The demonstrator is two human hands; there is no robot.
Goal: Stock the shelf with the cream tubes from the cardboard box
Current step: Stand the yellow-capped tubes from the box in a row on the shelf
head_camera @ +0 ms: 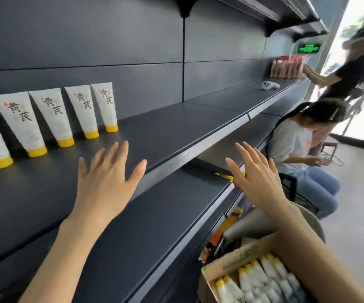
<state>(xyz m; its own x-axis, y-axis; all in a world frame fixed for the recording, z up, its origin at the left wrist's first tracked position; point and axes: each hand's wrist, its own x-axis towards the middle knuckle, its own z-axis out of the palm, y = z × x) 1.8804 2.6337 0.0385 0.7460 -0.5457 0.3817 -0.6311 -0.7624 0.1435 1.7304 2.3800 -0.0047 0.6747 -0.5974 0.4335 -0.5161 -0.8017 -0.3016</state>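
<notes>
Several white cream tubes (pixel 52 117) with yellow caps stand cap-down in a row at the left of the dark shelf (pixel 176 127). My left hand (pixel 106 178) hovers over the shelf's front part with fingers spread, holding nothing, to the right of the row. My right hand (pixel 255 173) is raised beyond the shelf's front edge, fingers apart and empty. The cardboard box (pixel 238 259) sits at the bottom right under my right forearm, with several more tubes (pixel 262 278) lying in it.
A lower shelf (pixel 165 226) runs below, with orange packets (pixel 222 232) at its right end. A white device (pixel 269 85) lies farther along the shelf, near red packages (pixel 288 66). One person sits to the right (pixel 296 145); another stands behind (pixel 351 68).
</notes>
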